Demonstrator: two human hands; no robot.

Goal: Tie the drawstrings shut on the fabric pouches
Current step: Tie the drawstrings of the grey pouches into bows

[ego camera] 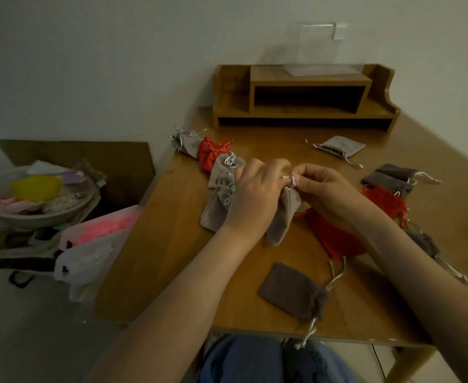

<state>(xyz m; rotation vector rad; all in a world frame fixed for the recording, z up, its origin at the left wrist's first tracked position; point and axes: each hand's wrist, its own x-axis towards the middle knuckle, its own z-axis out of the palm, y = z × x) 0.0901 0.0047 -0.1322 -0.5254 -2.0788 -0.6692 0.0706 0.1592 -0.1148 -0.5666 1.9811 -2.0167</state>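
Note:
Above the middle of the wooden table (172, 258), both my hands hold a light grey pouch (284, 219) that hangs down from its gathered neck. My left hand (255, 194) grips the neck, and my right hand (326, 189) pinches the white drawstring (290, 181) at the top. A row of tied pouches lies to the left: grey (187, 142), red (209, 156) and more light grey (219, 194). Loose pouches lie to the right: dark grey (393, 176), red (384, 199), and another red (335, 239) under my right wrist. A brown pouch (293, 290) lies near the front edge.
A wooden desk organiser (304, 95) stands at the back of the table, with a light grey pouch (340, 146) in front of it. Left of the table sit a cardboard box (127, 158), a bowl of clutter (36, 205) and plastic bags (94, 244).

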